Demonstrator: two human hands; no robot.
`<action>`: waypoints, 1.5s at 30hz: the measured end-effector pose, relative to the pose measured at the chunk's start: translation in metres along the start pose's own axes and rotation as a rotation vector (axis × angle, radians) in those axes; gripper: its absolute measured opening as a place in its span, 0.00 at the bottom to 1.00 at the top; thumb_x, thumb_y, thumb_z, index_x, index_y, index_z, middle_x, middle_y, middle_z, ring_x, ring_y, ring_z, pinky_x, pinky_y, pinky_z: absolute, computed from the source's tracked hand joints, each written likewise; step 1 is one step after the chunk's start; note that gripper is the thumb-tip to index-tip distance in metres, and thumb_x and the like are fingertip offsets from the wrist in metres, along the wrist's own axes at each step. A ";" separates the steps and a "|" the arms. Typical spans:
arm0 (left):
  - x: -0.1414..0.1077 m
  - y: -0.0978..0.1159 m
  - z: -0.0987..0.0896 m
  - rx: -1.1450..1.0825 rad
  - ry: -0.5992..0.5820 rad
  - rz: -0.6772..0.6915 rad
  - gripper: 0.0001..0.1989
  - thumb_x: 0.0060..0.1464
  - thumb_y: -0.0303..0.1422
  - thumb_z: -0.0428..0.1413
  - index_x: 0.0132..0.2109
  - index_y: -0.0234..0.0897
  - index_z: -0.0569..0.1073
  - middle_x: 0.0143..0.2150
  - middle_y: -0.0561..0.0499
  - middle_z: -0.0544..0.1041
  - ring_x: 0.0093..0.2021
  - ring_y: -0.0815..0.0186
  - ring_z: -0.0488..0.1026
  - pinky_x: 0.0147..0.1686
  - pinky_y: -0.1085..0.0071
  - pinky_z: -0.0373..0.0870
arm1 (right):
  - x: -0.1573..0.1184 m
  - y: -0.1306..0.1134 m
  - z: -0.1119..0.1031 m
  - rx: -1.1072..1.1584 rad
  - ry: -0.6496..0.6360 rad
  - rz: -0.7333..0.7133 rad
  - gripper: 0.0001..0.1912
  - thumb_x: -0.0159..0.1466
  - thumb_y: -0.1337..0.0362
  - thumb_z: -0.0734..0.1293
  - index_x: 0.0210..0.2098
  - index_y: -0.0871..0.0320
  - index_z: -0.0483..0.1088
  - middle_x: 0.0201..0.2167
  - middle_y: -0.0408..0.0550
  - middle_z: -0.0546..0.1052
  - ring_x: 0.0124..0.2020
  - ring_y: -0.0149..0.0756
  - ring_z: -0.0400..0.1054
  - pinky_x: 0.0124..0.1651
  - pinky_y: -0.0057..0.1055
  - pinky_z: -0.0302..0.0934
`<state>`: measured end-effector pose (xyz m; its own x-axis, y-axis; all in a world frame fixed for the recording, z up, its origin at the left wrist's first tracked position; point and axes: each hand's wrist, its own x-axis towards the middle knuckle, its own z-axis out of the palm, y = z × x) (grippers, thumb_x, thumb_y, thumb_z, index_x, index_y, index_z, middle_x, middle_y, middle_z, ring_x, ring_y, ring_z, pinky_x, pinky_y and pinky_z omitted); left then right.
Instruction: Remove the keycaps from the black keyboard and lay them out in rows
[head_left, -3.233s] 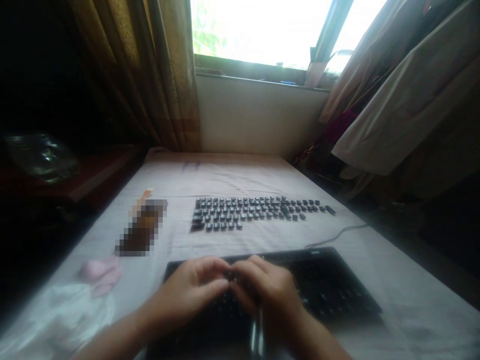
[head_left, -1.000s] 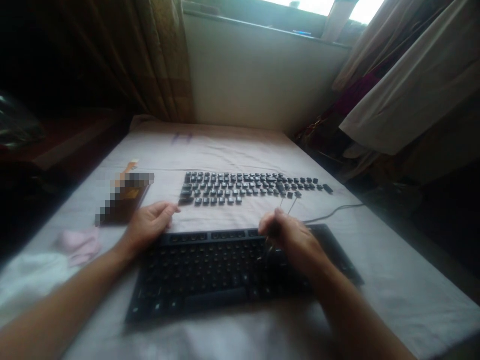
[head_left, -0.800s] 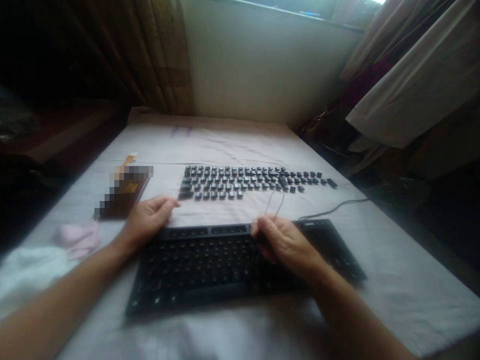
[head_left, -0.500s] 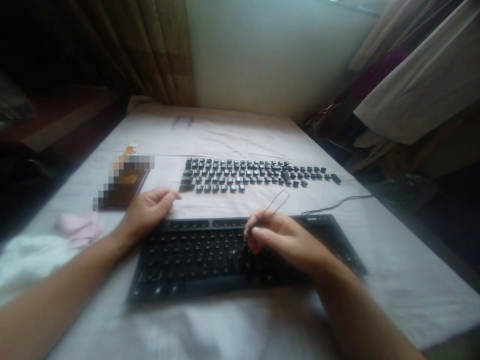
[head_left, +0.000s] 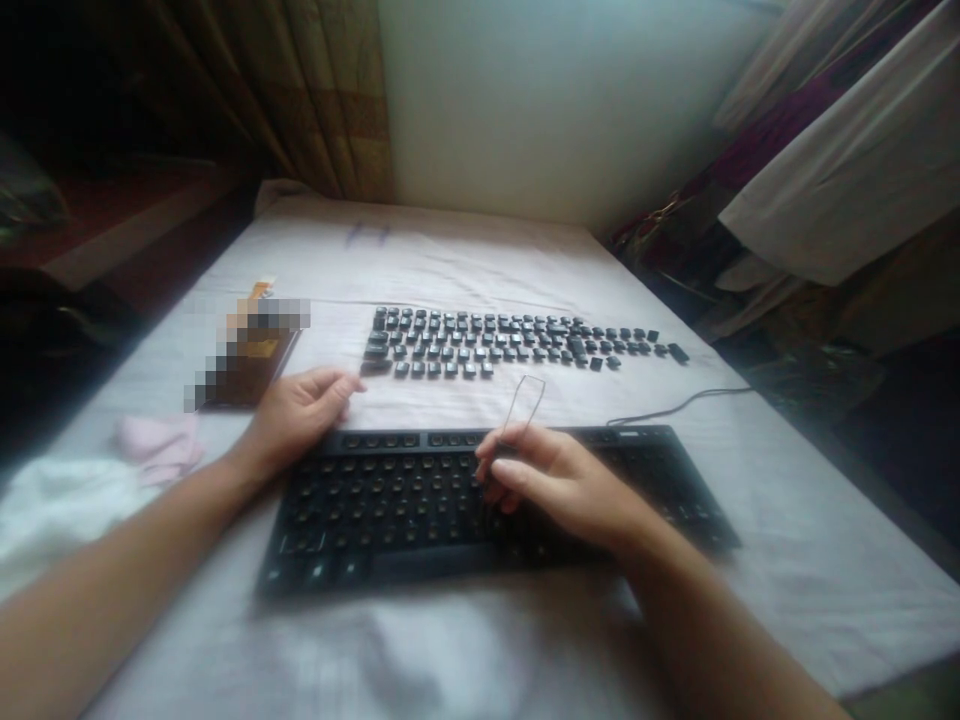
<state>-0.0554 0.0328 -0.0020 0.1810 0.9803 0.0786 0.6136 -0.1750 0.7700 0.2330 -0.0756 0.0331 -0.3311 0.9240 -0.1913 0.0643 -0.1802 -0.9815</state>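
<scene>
A black keyboard [head_left: 435, 565] lies in front of me, most of its key sockets bare, with a long space bar and several keys along its near edge. Over its middle, my right hand [head_left: 547, 475] is closed on a thin bent wire loop [head_left: 536, 400], whose rounded end sticks up above the fingers. The wire's lower end is hidden by the hand. At the keyboard's far left corner rests my left hand [head_left: 304, 405], fingers curled and thumb against the index finger; what they hold, if anything, is hidden. Behind the keyboard, loose black keycaps [head_left: 469, 352] lie in rows.
A brown box-like object [head_left: 259, 375], partly blurred out, lies beyond my left hand. Pink cloth [head_left: 159, 445] and white cloth [head_left: 64, 505] are at the left. The keyboard's cable [head_left: 675, 405] runs off to the right across the pale sheet [head_left: 810, 520]. Fabric [head_left: 847, 190] hangs at the right.
My right hand has shifted slightly left over the keyboard, and the wire loop now stands more upright. My left hand stays at the corner. The view has tilted a little.
</scene>
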 end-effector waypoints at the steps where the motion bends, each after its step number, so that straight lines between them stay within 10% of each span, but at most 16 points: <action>1: 0.000 0.000 0.000 0.001 -0.002 0.001 0.21 0.56 0.49 0.52 0.40 0.36 0.78 0.21 0.56 0.72 0.23 0.67 0.68 0.27 0.73 0.62 | 0.000 0.001 0.000 -0.012 -0.007 -0.009 0.09 0.62 0.61 0.68 0.41 0.57 0.70 0.33 0.43 0.76 0.31 0.27 0.72 0.32 0.23 0.69; 21: -0.001 0.002 0.000 0.035 -0.012 0.007 0.21 0.56 0.49 0.51 0.39 0.37 0.78 0.22 0.56 0.73 0.23 0.66 0.69 0.27 0.72 0.63 | -0.006 -0.002 -0.001 -0.698 -0.092 -0.479 0.06 0.68 0.70 0.61 0.41 0.57 0.69 0.35 0.45 0.78 0.33 0.30 0.72 0.38 0.25 0.65; 45: 0.000 0.000 0.000 0.056 -0.023 0.022 0.20 0.56 0.48 0.51 0.38 0.39 0.78 0.22 0.56 0.75 0.23 0.66 0.69 0.27 0.72 0.64 | -0.012 -0.005 0.006 -0.711 -0.221 -0.434 0.04 0.68 0.67 0.63 0.41 0.57 0.70 0.36 0.47 0.79 0.36 0.32 0.74 0.41 0.26 0.67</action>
<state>-0.0553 0.0328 -0.0015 0.2125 0.9739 0.0799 0.6515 -0.2022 0.7313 0.2309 -0.0882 0.0404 -0.6340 0.7618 0.1327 0.4394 0.4961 -0.7488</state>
